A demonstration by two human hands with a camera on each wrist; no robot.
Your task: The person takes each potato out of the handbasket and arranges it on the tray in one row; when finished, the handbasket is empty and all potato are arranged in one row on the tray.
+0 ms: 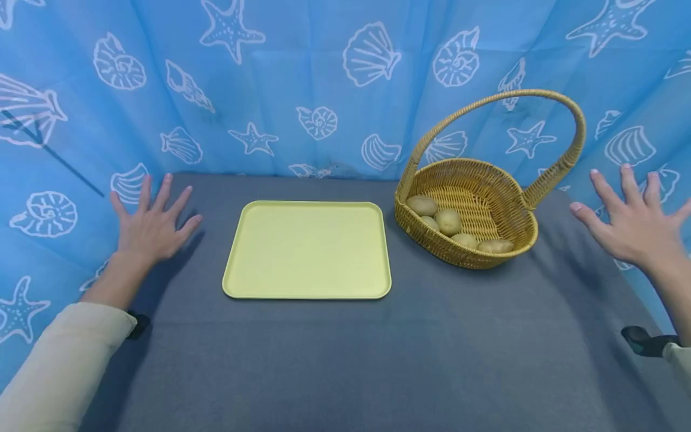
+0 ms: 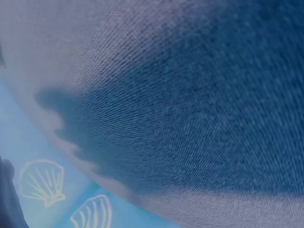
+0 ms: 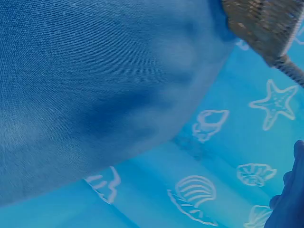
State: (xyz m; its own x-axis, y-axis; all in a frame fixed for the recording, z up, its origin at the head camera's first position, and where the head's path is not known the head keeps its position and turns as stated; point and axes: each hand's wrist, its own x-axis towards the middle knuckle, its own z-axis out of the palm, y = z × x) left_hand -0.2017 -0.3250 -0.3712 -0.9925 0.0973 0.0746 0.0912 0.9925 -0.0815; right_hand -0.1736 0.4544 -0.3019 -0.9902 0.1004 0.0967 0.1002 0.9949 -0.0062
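My left hand [image 1: 151, 225] is spread with straight fingers over the left side of the table, holding nothing. At the far right, my right hand [image 1: 639, 222] is likewise spread and holds nothing, to the right of the wicker basket [image 1: 518, 246]. Several potatoes [image 1: 448, 222] lie in the basket, gathered along its near left side. A pale yellow tray [image 1: 306, 249] lies flat between the left hand and the basket, with nothing on it. In the right wrist view, part of the basket [image 3: 261, 28] shows at the top right, with fingers [image 3: 287, 199] at the lower right edge.
A dark grey cloth [image 1: 345, 360] covers the table. Blue curtains [image 1: 335, 84] with white shell and starfish prints hang behind it and at both sides. The basket's tall arched handle [image 1: 518, 94] rises in front of the back curtain.
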